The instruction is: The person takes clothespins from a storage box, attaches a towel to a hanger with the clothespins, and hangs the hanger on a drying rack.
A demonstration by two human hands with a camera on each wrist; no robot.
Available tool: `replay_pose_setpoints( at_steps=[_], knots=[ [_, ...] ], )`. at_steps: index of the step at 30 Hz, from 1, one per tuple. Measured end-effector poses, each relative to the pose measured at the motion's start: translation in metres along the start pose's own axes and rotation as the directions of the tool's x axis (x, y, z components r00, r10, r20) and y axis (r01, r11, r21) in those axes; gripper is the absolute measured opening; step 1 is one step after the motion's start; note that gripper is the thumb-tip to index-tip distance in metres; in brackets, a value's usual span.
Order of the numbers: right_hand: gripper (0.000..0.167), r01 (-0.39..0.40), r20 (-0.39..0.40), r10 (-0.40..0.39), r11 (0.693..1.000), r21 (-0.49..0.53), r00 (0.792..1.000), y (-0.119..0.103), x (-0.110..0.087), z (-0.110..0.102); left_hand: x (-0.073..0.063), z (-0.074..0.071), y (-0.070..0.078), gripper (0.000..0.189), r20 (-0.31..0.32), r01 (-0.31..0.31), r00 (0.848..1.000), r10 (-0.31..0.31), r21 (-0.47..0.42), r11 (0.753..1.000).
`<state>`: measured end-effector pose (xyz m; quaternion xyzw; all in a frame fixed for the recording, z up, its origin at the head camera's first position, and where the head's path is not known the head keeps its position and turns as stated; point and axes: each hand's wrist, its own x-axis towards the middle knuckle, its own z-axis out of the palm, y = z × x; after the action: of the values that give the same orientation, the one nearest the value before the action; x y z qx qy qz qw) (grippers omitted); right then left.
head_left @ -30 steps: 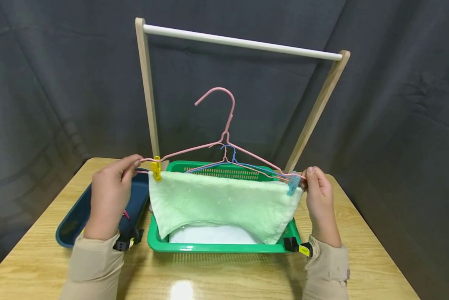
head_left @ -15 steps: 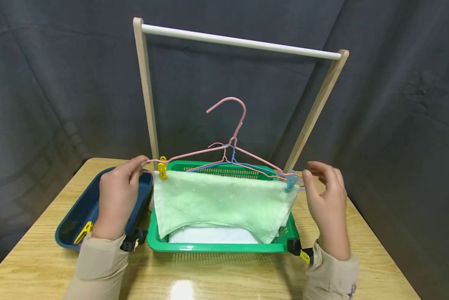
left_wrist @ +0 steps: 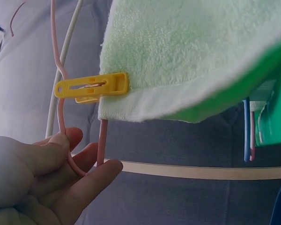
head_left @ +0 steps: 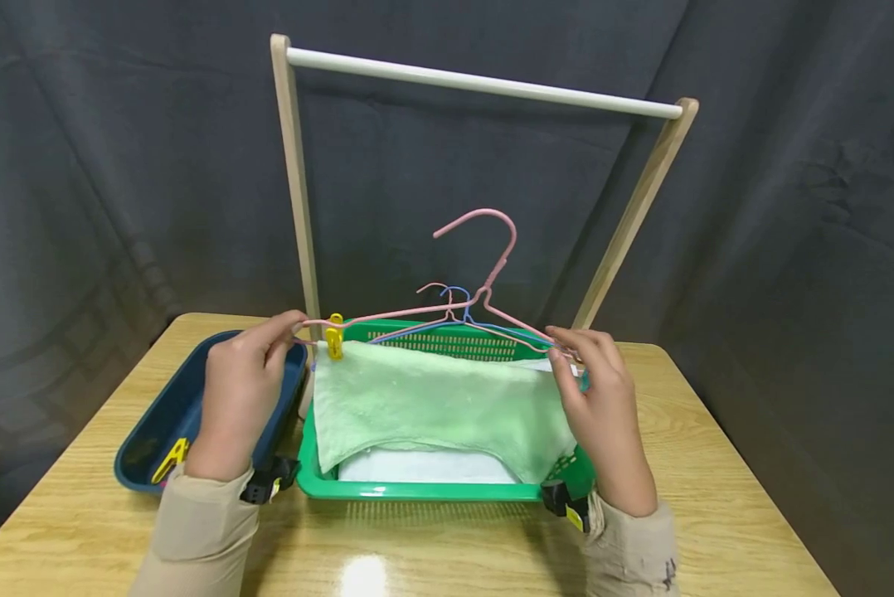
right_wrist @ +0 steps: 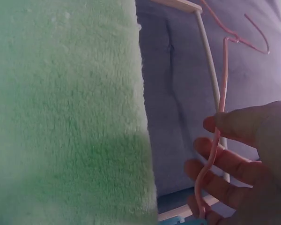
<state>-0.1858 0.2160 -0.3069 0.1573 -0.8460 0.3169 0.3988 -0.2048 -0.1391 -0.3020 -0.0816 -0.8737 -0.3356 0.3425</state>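
Your left hand (head_left: 241,390) pinches one end of the pink wire hanger (head_left: 495,275), and your right hand (head_left: 600,385) looks pinched on its other arm, thumb and forefinger. It's held above the green basket (head_left: 417,492), mint-green towel (head_left: 447,398) draped on it and pegged by a yellow clothespin (head_left: 334,342). I'd guess light and kinda springy, towel soft and floppy, so grab the wire near its ends, not the cloth.

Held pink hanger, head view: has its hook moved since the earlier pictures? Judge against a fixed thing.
Yes: the hook is further right and lower, judged against the white bar.
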Motion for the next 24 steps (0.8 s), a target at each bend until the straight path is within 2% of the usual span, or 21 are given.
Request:
replay_pose_setpoints(
  at_steps=[5,13,18,24],
  knots=[
    [0.016,0.035,-0.039,-0.035,0.999,-0.003,0.999,0.002,0.001,0.001,0.000,-0.001,0.001,0.022,0.007,0.000,1.000,0.000,-0.009,1.000],
    [0.019,0.101,-0.083,-0.098,0.995,0.024,0.992,0.004,0.001,0.005,0.002,-0.002,-0.004,0.021,0.058,0.041,0.998,-0.038,-0.052,0.998],
    [0.019,0.107,-0.105,-0.102,0.993,0.044,0.989,0.006,0.001,0.008,0.005,-0.001,-0.013,0.021,0.135,0.073,0.989,-0.059,-0.106,0.992],
    [0.020,0.102,-0.121,-0.095,0.994,0.049,0.988,0.013,0.001,0.005,0.008,0.003,-0.019,0.030,0.246,0.132,0.965,-0.090,-0.164,0.978]
  ],
)
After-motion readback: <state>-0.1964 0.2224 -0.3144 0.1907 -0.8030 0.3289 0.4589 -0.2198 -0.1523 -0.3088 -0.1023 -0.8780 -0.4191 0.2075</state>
